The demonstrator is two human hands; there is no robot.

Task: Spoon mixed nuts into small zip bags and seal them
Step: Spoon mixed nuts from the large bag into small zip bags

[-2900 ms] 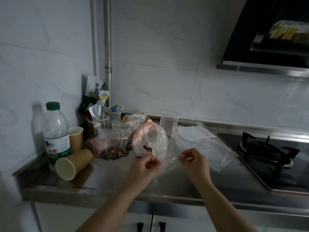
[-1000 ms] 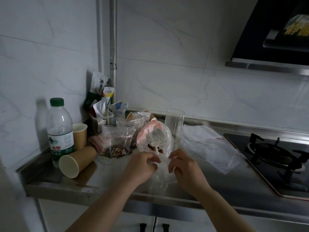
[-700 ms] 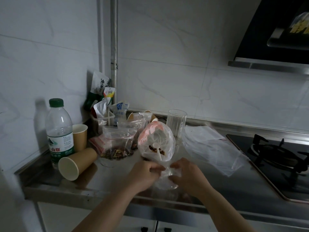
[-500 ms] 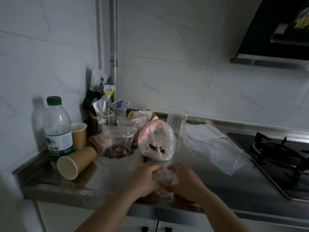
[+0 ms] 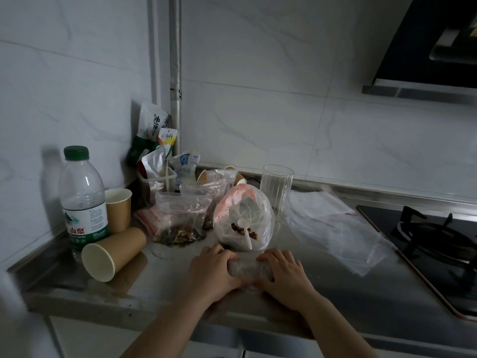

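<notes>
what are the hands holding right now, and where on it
Both hands hold one small clear zip bag down on the counter: the left hand has its grip on the left end, the right hand on the right end.

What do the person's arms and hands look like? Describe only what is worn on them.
Nothing is worn: the left hand and right hand are bare, without gloves, and no rings, watch or bracelet are visible. Both forearms are uncovered to the picture's bottom edge, no sleeve in view.

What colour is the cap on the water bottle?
Dark green. The cap tops the water bottle at the counter's left, seen in the head view.
</notes>
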